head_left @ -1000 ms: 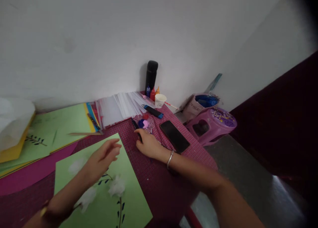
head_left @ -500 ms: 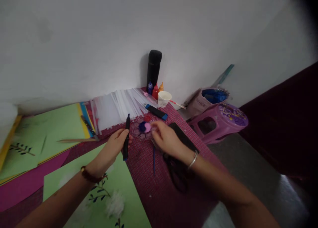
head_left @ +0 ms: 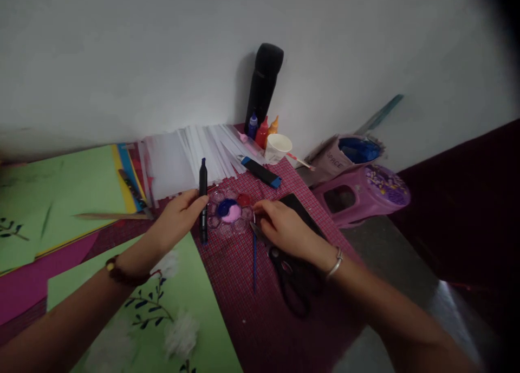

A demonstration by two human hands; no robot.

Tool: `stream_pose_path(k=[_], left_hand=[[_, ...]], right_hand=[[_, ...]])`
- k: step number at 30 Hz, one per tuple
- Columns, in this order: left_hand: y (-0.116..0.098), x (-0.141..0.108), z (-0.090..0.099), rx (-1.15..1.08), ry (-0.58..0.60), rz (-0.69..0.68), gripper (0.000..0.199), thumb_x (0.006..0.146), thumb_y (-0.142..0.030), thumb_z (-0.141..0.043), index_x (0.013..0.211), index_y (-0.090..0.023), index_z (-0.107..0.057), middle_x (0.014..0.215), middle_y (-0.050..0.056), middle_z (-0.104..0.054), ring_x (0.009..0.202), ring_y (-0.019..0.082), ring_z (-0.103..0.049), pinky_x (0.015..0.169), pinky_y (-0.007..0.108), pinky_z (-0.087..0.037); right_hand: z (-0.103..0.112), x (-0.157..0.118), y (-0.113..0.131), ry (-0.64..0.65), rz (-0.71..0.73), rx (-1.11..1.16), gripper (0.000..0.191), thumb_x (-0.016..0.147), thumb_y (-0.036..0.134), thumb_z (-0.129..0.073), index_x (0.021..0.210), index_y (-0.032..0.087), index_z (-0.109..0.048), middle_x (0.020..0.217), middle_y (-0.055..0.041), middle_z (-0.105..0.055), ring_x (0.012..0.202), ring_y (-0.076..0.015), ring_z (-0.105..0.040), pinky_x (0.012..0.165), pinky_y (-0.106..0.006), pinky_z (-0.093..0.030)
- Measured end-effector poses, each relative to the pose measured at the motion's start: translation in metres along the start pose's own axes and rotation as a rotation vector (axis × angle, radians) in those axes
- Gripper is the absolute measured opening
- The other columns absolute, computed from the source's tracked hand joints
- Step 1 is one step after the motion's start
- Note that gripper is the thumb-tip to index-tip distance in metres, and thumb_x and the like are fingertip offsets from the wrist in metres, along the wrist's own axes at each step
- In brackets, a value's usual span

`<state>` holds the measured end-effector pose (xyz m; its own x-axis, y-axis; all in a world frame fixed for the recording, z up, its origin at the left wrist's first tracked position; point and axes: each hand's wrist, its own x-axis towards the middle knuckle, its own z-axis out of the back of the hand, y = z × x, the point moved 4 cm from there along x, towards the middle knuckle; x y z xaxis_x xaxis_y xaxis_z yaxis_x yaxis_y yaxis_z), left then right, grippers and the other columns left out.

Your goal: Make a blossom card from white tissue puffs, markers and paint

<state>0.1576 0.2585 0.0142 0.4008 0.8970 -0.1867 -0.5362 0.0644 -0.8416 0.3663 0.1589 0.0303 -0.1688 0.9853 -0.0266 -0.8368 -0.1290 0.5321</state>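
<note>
My left hand (head_left: 182, 210) is closed around a black marker (head_left: 203, 221), held upright with its dark nib pointing up. Beside it on the checked tabletop lies a clear, flower-shaped paint palette (head_left: 215, 221), with dark blue and pink paint in the centre and red in an outer well. At the palette's right rim the fingers of my right hand (head_left: 278, 221) are pinched together; the fingertips are partly hidden. A thin blue paintbrush (head_left: 254, 264) lies just below them. Black-handled scissors (head_left: 290, 281) rest under and beside my right hand.
Green paper (head_left: 203, 319) with painted sprigs and white fluff lies at front left. Farther back are white paper strips (head_left: 199, 151), a black-and-blue marker case (head_left: 262, 172), paint bottles (head_left: 262, 132), a paper cup (head_left: 278, 146) and a tall black bottle (head_left: 264, 86). A pink stool (head_left: 349, 200) stands right.
The palette has turned clockwise, its pink paint now lower right of the blue. My right fingers have gone from over its wells to its right rim. The marker stays in my left hand.
</note>
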Motion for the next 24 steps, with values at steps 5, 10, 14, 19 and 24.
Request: stream_pose_path(k=[5,10,14,19,24], left_hand=[[0.004,0.002,0.000,0.007,0.023,-0.039,0.035,0.085,-0.051,-0.049,0.081,-0.020,-0.063,0.082,0.004,-0.067,0.086,0.025,-0.061,0.076,0.035,-0.049],[0.003,0.003,-0.007,0.005,0.035,-0.025,0.038,0.085,-0.053,-0.048,0.084,-0.019,-0.064,0.086,0.005,-0.067,0.089,0.025,-0.061,0.082,0.037,-0.049],[-0.006,-0.001,-0.006,-0.005,0.082,0.003,0.038,0.082,-0.052,-0.046,0.083,-0.019,-0.063,0.088,0.006,-0.067,0.091,0.025,-0.061,0.081,0.037,-0.048],[-0.008,-0.004,0.005,0.106,0.110,-0.056,0.037,0.077,-0.056,-0.047,0.065,-0.021,-0.052,0.064,0.002,-0.054,0.070,0.021,-0.054,0.060,0.031,-0.042],[0.000,-0.009,-0.008,0.120,0.135,-0.008,0.038,0.079,-0.057,-0.046,0.067,-0.021,-0.047,0.059,-0.002,-0.048,0.055,0.015,-0.047,0.051,0.028,-0.038]], right_hand=[[-0.012,-0.042,0.009,0.033,-0.019,-0.156,0.030,0.086,0.025,-0.060,0.115,0.016,-0.059,0.105,-0.0106,-0.064,0.096,-0.0256,-0.059,0.088,-0.044,-0.051],[-0.030,-0.069,0.007,0.074,-0.096,-0.200,0.037,0.083,0.010,-0.052,0.119,0.015,-0.058,0.103,-0.0109,-0.061,0.094,-0.0244,-0.060,0.086,-0.043,-0.054],[-0.032,-0.082,0.002,0.057,-0.163,-0.164,0.039,0.082,0.009,-0.051,0.120,0.016,-0.057,0.105,-0.0103,-0.060,0.093,-0.0236,-0.061,0.084,-0.043,-0.056],[-0.024,-0.098,-0.002,0.024,-0.213,-0.105,0.034,0.087,0.014,-0.052,0.121,0.019,-0.056,0.109,-0.0100,-0.060,0.094,-0.0228,-0.063,0.085,-0.044,-0.056],[0.010,-0.081,0.000,-0.087,-0.161,-0.095,0.027,0.092,0.019,-0.051,0.118,0.020,-0.056,0.113,-0.0092,-0.061,0.099,-0.0216,-0.062,0.088,-0.040,-0.054]])
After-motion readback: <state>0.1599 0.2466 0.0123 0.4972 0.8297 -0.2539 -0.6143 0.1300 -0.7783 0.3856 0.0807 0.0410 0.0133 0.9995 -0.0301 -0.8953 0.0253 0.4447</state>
